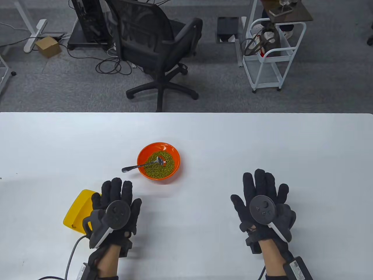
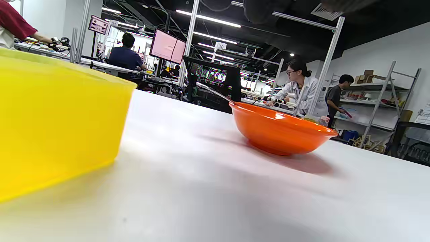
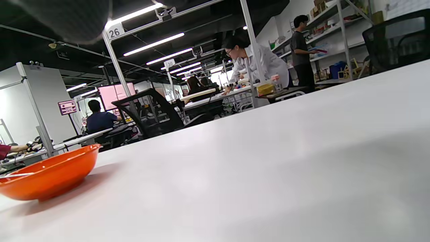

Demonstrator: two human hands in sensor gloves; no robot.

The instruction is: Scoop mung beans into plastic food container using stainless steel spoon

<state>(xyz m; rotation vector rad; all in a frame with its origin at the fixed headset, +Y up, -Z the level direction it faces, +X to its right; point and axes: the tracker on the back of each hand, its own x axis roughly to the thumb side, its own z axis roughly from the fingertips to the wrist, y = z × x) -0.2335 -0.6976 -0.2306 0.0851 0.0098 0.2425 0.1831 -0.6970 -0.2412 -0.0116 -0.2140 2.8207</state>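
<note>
An orange bowl point(image 1: 172, 154) of green mung beans point(image 1: 163, 169) stands mid-table; it also shows in the left wrist view point(image 2: 278, 132) and the right wrist view point(image 3: 47, 176). A stainless steel spoon point(image 1: 137, 166) lies in it, its handle sticking out over the left rim. A yellow plastic container point(image 1: 78, 208) stands at the front left, partly hidden by my left hand point(image 1: 116, 201); it fills the left of the left wrist view point(image 2: 57, 121). My left hand lies flat and open beside the container. My right hand point(image 1: 263, 198) lies flat and open at the front right. Both hold nothing.
The white table point(image 1: 262, 140) stretches wide around the bowl. Beyond its far edge stand a black office chair point(image 1: 154, 43) and a white wire cart point(image 1: 271, 52). Cables run from both wrists off the front edge.
</note>
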